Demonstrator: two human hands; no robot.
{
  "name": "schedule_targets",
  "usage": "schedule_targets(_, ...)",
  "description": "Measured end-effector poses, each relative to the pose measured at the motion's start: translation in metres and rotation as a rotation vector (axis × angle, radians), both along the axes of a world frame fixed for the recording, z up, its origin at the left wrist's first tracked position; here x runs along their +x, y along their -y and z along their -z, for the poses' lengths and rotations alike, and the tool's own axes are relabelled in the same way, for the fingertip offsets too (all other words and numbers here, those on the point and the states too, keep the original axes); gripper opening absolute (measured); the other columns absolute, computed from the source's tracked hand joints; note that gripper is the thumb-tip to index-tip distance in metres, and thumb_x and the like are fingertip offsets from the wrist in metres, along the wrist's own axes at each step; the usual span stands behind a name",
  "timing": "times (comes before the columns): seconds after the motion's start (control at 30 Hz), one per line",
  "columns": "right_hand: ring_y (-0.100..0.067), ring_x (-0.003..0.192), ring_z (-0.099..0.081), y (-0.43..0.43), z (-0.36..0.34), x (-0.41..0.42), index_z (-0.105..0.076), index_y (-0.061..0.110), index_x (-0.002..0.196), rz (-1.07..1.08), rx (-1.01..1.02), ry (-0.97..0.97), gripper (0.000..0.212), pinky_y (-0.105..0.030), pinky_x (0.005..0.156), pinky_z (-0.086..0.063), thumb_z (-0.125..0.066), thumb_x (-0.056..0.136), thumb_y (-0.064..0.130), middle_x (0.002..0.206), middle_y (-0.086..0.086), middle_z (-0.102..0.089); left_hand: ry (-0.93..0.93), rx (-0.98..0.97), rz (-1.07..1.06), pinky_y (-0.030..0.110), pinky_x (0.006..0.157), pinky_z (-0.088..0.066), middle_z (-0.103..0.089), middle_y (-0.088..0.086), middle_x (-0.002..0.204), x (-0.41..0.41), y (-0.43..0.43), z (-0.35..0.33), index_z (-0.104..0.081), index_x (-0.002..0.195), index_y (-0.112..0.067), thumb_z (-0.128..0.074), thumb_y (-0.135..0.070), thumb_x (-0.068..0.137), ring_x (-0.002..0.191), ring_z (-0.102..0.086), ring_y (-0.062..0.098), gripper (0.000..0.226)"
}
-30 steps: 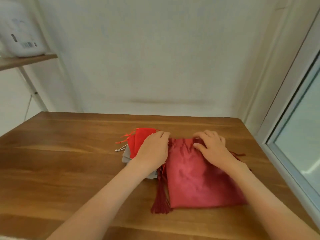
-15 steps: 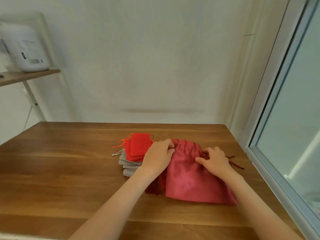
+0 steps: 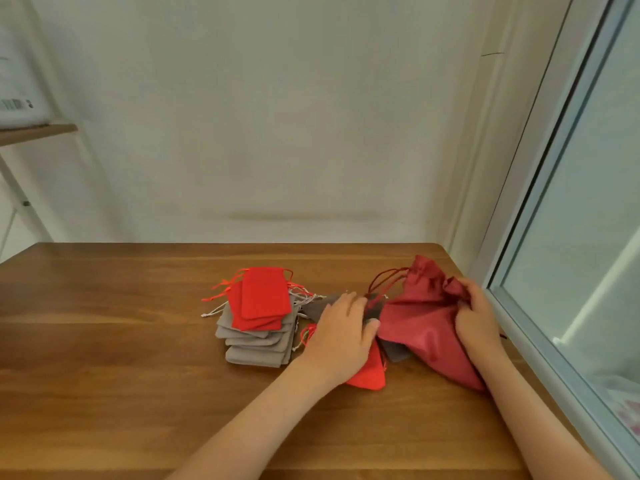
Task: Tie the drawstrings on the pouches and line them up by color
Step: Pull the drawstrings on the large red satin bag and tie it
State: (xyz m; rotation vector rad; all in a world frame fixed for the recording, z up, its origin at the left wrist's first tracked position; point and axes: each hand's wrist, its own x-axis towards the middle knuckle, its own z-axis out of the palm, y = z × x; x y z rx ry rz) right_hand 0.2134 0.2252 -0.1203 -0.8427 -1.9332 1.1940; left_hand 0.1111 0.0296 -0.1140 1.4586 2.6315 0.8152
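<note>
A large dark red satin pouch [image 3: 424, 323] lies bunched at the table's right side, its mouth pointing away from me. Its dark red drawstring [image 3: 384, 279] loops out to the left. My right hand [image 3: 479, 318] grips the gathered cloth on the pouch's right side. My left hand [image 3: 343, 336] rests flat on a few small loose pouches: a grey one [image 3: 317, 308], a bright red one [image 3: 370, 375] and another grey one [image 3: 396, 351] that runs under the big pouch. To the left, a fanned stack of grey pouches [image 3: 258, 348] carries bright red pouches [image 3: 264, 299] on top.
The wooden table [image 3: 121, 358] ends at a white wall behind and at a window frame [image 3: 540, 334] close on the right. A shelf [image 3: 34, 131] with a white box stands at the far left.
My right hand has pulled the dark red pouch to the right and bunched it up, uncovering small grey and red pouches. My left hand now lies on those.
</note>
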Motion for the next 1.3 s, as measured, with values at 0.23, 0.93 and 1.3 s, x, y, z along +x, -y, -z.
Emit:
schedule_targets(0.23, -0.013, 0.114, -0.046, 0.005, 0.003, -0.008, -0.051, 0.015, 0.131, 0.002, 0.03, 0.033, 0.036, -0.028, 0.098, -0.032, -0.033, 0.101, 0.009, 0.119, 0.004, -0.052, -0.184, -0.329, -0.035, 0.035, 0.117, 0.008, -0.003, 0.002, 0.16, -0.032, 0.013, 0.022, -0.009, 0.151, -0.031, -0.009, -0.077, 0.084, 0.147, 0.001, 0.019, 0.081)
schedule_targets(0.93, -0.015, 0.078, -0.052, 0.159, 0.003, -0.126, -0.041, 0.014, 0.1, -0.265, -0.123, 0.043, 0.009, -0.022, 0.06, -0.036, -0.033, 0.101, 0.01, 0.087, 0.001, -0.053, 0.031, 0.208, -0.303, 0.037, 0.092, -0.043, -0.066, 0.002, 0.115, -0.09, 0.093, -0.028, -0.061, 0.117, -0.015, -0.051, -0.017, 0.09, 0.108, -0.058, 0.021, 0.029)
schedule_targets(1.3, -0.015, 0.099, -0.056, 0.116, -0.027, -0.095, -0.055, 0.023, 0.108, -0.246, -0.177, 0.005, 0.016, -0.038, 0.092, -0.046, -0.051, 0.093, 0.021, 0.108, 0.003, -0.059, 0.65, 0.318, -0.443, 0.022, 0.059, -0.047, -0.059, 0.009, 0.121, -0.085, 0.055, -0.057, -0.048, 0.129, -0.021, -0.043, -0.051, 0.094, 0.09, -0.061, 0.023, 0.046)
